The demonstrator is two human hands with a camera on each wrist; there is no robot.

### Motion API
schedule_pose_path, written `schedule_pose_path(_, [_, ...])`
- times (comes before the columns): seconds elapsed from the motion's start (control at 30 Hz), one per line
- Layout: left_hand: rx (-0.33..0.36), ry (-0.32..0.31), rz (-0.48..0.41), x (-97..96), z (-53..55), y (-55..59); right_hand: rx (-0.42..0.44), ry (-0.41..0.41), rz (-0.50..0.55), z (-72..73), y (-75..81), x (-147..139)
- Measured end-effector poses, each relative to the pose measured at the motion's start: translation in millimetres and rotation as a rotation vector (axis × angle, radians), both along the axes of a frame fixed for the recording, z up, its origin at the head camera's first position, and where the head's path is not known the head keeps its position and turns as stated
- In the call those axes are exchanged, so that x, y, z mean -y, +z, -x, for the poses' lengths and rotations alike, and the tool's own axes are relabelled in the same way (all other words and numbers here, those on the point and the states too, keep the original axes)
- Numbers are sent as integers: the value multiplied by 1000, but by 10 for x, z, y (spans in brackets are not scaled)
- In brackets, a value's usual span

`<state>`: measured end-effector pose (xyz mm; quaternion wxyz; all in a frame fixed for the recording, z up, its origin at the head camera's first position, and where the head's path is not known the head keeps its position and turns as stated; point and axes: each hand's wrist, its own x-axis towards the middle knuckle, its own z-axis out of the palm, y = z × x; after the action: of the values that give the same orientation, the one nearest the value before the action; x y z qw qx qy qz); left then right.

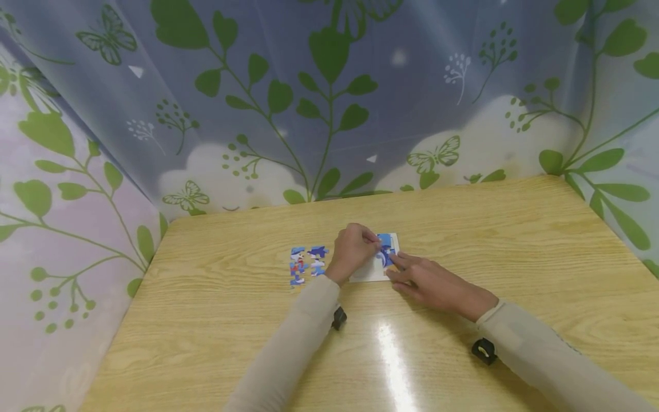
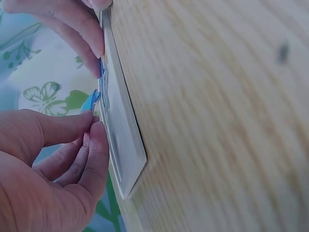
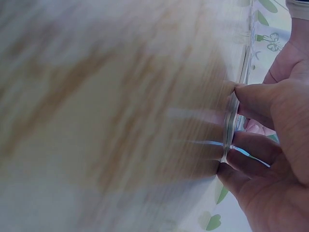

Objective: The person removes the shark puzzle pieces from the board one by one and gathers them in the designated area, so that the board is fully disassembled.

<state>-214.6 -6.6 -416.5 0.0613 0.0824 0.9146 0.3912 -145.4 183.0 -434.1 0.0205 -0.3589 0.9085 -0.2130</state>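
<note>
- A bench (image 1: 206, 332) with a pale yellow wood-grain top; the left wrist view shows a small dark mark (image 2: 284, 51) on it.
- Beyond its far edge, a blue-grey hanging (image 1: 412, 97) with soft vertical folds, printed with green leafy stems (image 1: 329, 54) and white cloud shapes (image 1: 494, 137).
- Printed butterflies (image 1: 435, 155) just above the far edge.
- Past the left edge, a paler, pinkish panel (image 1: 77, 240) with similar leaves.
- A bright streak of reflected light (image 1: 393, 366) toward the near edge.
</note>
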Motion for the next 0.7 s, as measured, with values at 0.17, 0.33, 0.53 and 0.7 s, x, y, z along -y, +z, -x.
schedule_pose_path(0.17, [-8, -9, -2, 64, -3, 5, -2, 2, 3, -11, 8, 0])
schedule_pose_path(0.33, [-12, -13, -15, 146, -3, 11, -6, -4, 6, -16, 10, -1])
schedule_pose_path(0.53, [2, -10, -37, 256, -7, 18, -16, -1, 13, -15, 14, 5])
schedule_pose_path(0.7, [6, 8, -43, 344, -14, 8, -12, 2, 18, -18, 17, 6])
